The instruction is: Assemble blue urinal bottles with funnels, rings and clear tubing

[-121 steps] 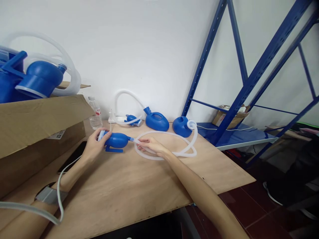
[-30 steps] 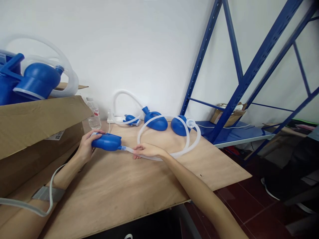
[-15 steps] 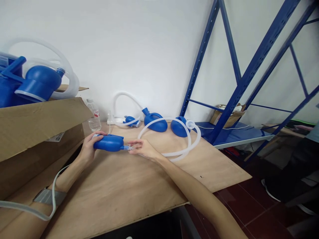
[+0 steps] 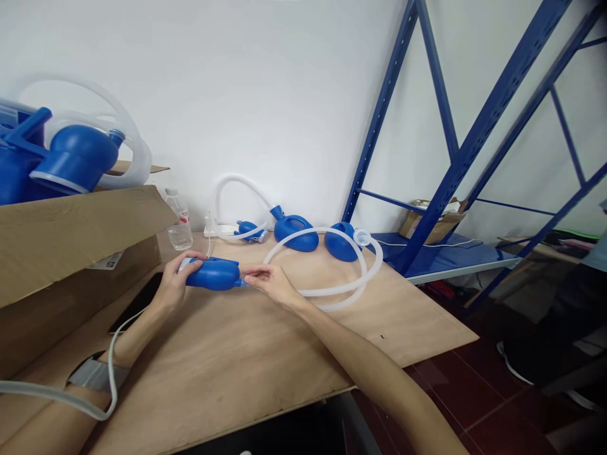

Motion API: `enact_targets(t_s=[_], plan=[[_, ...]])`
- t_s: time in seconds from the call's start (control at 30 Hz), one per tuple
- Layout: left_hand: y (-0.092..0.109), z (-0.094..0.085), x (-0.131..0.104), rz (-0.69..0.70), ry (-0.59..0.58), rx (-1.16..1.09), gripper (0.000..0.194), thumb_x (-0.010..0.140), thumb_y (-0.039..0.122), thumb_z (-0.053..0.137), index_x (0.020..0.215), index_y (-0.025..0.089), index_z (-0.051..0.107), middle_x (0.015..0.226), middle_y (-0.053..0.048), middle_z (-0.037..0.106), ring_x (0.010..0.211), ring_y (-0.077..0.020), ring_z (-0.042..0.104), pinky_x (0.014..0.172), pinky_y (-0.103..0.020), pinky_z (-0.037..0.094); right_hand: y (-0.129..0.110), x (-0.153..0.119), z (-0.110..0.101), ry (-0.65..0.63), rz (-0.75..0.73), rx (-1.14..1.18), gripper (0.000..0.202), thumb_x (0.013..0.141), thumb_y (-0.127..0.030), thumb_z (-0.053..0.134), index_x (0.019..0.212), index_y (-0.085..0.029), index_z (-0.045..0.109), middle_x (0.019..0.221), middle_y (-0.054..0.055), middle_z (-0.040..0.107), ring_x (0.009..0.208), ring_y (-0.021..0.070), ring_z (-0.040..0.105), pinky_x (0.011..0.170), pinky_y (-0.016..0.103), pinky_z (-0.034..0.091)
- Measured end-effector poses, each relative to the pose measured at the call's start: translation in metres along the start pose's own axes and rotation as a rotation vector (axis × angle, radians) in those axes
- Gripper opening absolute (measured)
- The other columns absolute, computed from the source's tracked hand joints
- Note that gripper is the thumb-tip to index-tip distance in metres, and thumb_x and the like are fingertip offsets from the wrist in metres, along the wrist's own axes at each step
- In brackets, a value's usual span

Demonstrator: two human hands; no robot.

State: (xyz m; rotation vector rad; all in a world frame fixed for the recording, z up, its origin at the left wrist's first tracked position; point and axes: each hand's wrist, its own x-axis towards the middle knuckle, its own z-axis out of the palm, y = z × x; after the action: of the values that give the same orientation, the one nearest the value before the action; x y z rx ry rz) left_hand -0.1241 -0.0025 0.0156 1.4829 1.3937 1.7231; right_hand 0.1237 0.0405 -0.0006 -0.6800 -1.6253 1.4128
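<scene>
My left hand is closed round the wide, pale-rimmed end of a blue plastic urinal cup, which lies sideways just above the table. Its narrow spout points right. There my right hand pinches the end of a translucent tube at the spout; the fingers hide part of the joint. From my right hand the tube runs right and loops over the table. Behind it are a blue urinal bottle with a handle and a second blue bottle beside a white tube fitting.
A cardboard box with more blue urinals stands at left. Near it are a water bottle, a phone and a power strip. A smaller blue cup lies behind. Blue shelving rises right; a person stands beyond.
The blue cup has shifted slightly right and its spout sits closer to my right fingers. My left hand has moved with it, uncovering more of the phone.
</scene>
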Motion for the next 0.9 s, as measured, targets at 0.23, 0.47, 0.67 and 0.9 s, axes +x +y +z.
enact_targets(t_s=[0.23,0.47,0.67,0.9], plan=[[0.008,0.003,-0.013,0.363,0.122,0.294,0.021,0.086,0.043,0.058,0.086,0.023,0.065,0.089,-0.004,0.071,0.086,-0.0256,0.066,0.082,-0.038,0.051,-0.01,-0.002,-0.001,0.015,0.095,0.131,0.052,0.063,-0.045,0.094,0.105,-0.017,0.083,0.095,0.007,0.08,0.094,0.0219,0.073,0.101,0.041,0.053],[0.011,0.008,-0.023,0.796,0.186,0.462,0.014,0.084,0.032,0.06,0.094,0.023,0.062,0.094,-0.008,0.069,0.088,-0.0268,0.069,0.081,-0.041,0.055,-0.006,0.005,0.001,0.067,0.188,0.379,0.042,0.05,-0.028,0.098,0.087,-0.015,0.083,0.089,0.008,0.08,0.094,0.0226,0.073,0.098,0.038,0.052],[0.005,0.004,-0.022,1.021,0.159,0.521,0.026,0.082,0.03,0.063,0.107,0.024,0.061,0.104,-0.009,0.071,0.093,-0.0274,0.071,0.082,-0.042,0.059,-0.018,0.005,-0.011,-0.035,0.206,0.285,0.042,0.057,-0.028,0.094,0.096,-0.017,0.084,0.094,0.007,0.081,0.092,0.0208,0.07,0.091,0.034,0.051],[0.002,-0.001,-0.018,0.926,0.072,0.575,0.023,0.085,0.031,0.061,0.107,0.022,0.063,0.108,-0.01,0.069,0.097,-0.0286,0.07,0.088,-0.043,0.059,-0.02,0.005,-0.022,-0.11,0.231,0.023,0.047,0.075,-0.039,0.088,0.117,-0.019,0.08,0.105,0.007,0.079,0.09,0.0171,0.069,0.073,0.025,0.049]])
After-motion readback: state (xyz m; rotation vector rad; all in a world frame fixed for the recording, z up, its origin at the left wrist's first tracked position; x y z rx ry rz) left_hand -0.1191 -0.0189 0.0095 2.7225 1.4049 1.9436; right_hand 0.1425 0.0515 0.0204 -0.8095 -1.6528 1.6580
